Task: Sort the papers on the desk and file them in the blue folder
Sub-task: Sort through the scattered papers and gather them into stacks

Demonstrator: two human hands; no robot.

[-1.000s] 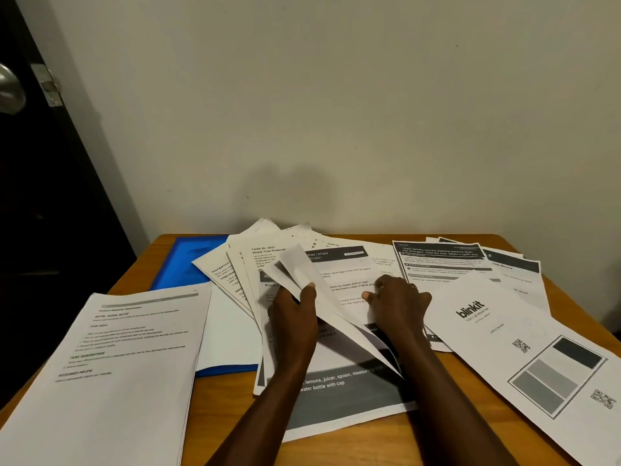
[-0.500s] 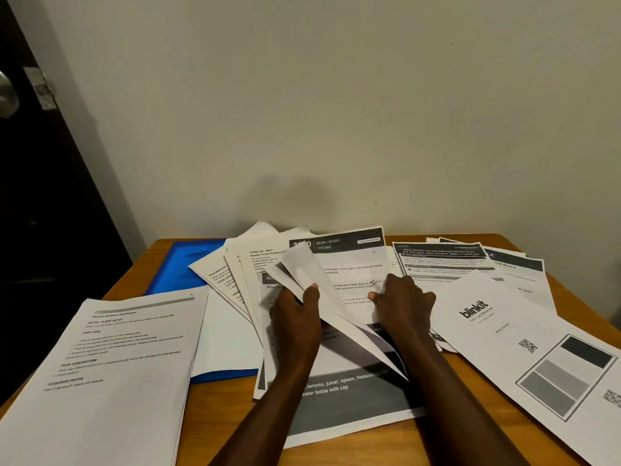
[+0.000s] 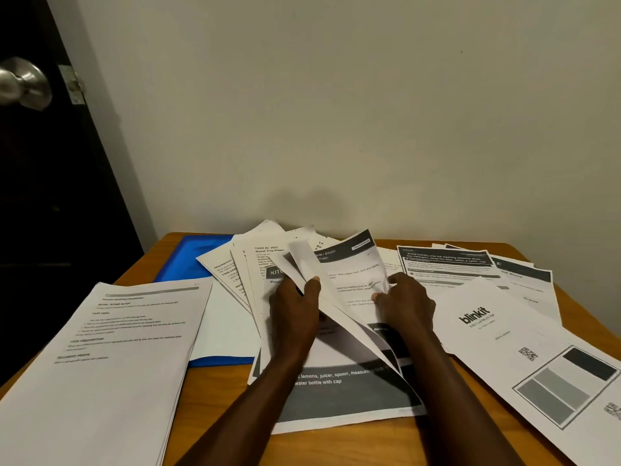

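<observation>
A wooden table (image 3: 218, 398) against a plain wall carries loose papers (image 3: 504, 331) spread over and right of the blue folder (image 3: 191, 260); none looks filed yet. Just right of the folder, the fingers of the left hand (image 3: 295, 317) pinch lifted sheets (image 3: 302, 260), and those of the right hand (image 3: 406, 304) grip a dark-headed page (image 3: 356, 267).

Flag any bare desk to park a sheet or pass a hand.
Bare wood: a front strip of the desk between the left stack and the grey-banded sheet, below the blue folder; a narrow wedge between that sheet and the blinkit sheet. Centre and right are crowded: overlapping papers, with the left hand and right hand in them.
</observation>
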